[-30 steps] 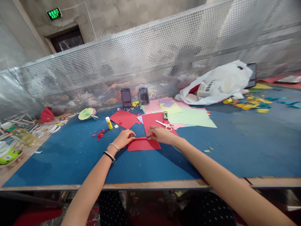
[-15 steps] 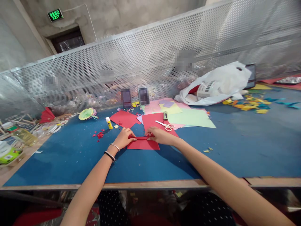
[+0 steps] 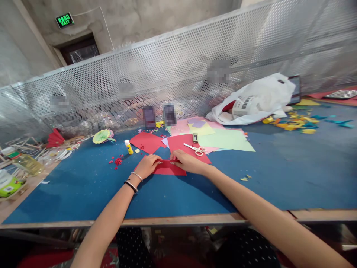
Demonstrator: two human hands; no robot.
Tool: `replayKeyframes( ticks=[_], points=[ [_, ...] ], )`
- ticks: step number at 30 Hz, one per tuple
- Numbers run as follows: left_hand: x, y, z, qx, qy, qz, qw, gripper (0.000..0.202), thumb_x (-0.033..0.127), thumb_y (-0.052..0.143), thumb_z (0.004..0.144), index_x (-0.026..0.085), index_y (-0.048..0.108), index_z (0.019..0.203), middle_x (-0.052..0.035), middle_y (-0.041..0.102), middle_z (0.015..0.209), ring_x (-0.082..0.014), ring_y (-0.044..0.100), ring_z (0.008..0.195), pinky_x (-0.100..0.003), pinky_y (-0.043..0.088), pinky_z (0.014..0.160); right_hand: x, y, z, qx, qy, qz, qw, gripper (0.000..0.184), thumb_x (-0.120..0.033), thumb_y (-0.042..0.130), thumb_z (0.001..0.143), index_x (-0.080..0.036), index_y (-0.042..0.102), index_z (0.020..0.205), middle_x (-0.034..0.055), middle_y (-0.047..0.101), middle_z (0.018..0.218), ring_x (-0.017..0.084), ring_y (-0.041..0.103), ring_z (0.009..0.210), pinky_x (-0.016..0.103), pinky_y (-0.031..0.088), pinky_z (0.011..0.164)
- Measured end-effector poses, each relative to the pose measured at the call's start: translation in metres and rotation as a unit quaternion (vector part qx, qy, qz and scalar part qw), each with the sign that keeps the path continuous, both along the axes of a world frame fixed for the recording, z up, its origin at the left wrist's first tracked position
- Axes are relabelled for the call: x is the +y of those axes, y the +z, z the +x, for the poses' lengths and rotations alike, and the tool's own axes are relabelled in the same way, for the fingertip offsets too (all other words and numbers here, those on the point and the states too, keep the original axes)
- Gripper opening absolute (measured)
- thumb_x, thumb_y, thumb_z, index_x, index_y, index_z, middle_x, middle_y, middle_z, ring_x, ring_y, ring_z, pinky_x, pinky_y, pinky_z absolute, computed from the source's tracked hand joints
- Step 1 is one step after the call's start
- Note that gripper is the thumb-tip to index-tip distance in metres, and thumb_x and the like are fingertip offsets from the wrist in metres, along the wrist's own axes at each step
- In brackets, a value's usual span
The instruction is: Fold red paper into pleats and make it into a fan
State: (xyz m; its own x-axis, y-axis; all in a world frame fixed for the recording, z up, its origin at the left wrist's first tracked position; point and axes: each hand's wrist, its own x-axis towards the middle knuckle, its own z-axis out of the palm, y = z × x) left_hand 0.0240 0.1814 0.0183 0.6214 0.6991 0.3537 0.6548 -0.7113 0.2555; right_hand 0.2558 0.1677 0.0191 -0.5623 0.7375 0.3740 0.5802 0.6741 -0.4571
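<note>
The small red paper point(image 3: 169, 170) is in the middle of the frame, its near part flat on the blue table point(image 3: 83, 197) and its far edge up at your fingertips. Your left hand point(image 3: 149, 166) has thumb and fingers almost closed, pinching that edge at its left part; your right hand point(image 3: 186, 162) pinches it the same way, a little to the right, with a short bit of paper between them. It looks like you are in the middle of a fold, and the next move seems to call for both hands to press evenly, so the crease stays straight. Just behind, the white scissors point(image 3: 199, 151) lie on a bigger red sheet point(image 3: 176, 140). Left of the middle, a glue stick point(image 3: 128, 147) stands near some red scraps point(image 3: 118, 161) (tiny ones, easy to brush under your paper).
</note>
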Motion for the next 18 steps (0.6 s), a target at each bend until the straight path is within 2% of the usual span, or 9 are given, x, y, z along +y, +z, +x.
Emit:
replayKeyframes(
  ticks=[3, 9, 14, 18],
  points=[
    [-0.004, 0.001, 0.002, -0.03, 0.01, -0.031, 0.999, 0.02, 0.02, 0.046, 0.091, 0.02, 0.063, 0.103, -0.004, 0.069, 0.101, -0.0167, 0.064, 0.089, -0.028, 0.048, 0.082, -0.001, 0.001, -0.002, 0.03, -0.01, -0.035, 0.999, 0.013, -0.018, 0.047, 0.086, -0.017, 0.057, 0.094, 0.0084, 0.063, 0.093, 0.019, 0.058, 0.085, 0.03, 0.045, 0.073],
    [-0.011, 0.005, 0.007, -0.086, 0.015, -0.027, 0.996, 0.022, 0.016, 0.048, 0.09, 0.021, 0.065, 0.102, -0.0024, 0.071, 0.103, -0.0161, 0.065, 0.092, -0.027, 0.048, 0.084, 0.005, -0.002, -0.006, 0.08, 0.0, -0.086, 0.993, 0.024, -0.03, 0.048, 0.088, -0.018, 0.066, 0.1, 0.0062, 0.071, 0.094, 0.019, 0.063, 0.082, 0.029, 0.047, 0.073],
    [-0.015, 0.009, 0.011, -0.115, 0.01, -0.047, 0.992, 0.021, 0.024, 0.05, 0.091, 0.022, 0.066, 0.104, -0.0019, 0.071, 0.105, -0.0155, 0.066, 0.093, -0.026, 0.049, 0.085, 0.009, -0.005, -0.007, 0.107, -0.013, -0.068, 0.992, 0.024, -0.03, 0.051, 0.087, -0.019, 0.07, 0.096, 0.0056, 0.073, 0.093, 0.019, 0.065, 0.081, 0.029, 0.047, 0.073],
    [-0.014, 0.007, 0.012, -0.134, 0.02, -0.026, 0.99, 0.022, 0.028, 0.052, 0.09, 0.023, 0.069, 0.102, -0.002, 0.072, 0.103, -0.0159, 0.067, 0.091, -0.027, 0.05, 0.085, 0.009, -0.005, -0.007, 0.114, -0.021, -0.042, 0.992, 0.025, -0.028, 0.051, 0.086, -0.019, 0.072, 0.095, 0.0064, 0.073, 0.091, 0.019, 0.065, 0.077, 0.028, 0.047, 0.07]
  ],
)
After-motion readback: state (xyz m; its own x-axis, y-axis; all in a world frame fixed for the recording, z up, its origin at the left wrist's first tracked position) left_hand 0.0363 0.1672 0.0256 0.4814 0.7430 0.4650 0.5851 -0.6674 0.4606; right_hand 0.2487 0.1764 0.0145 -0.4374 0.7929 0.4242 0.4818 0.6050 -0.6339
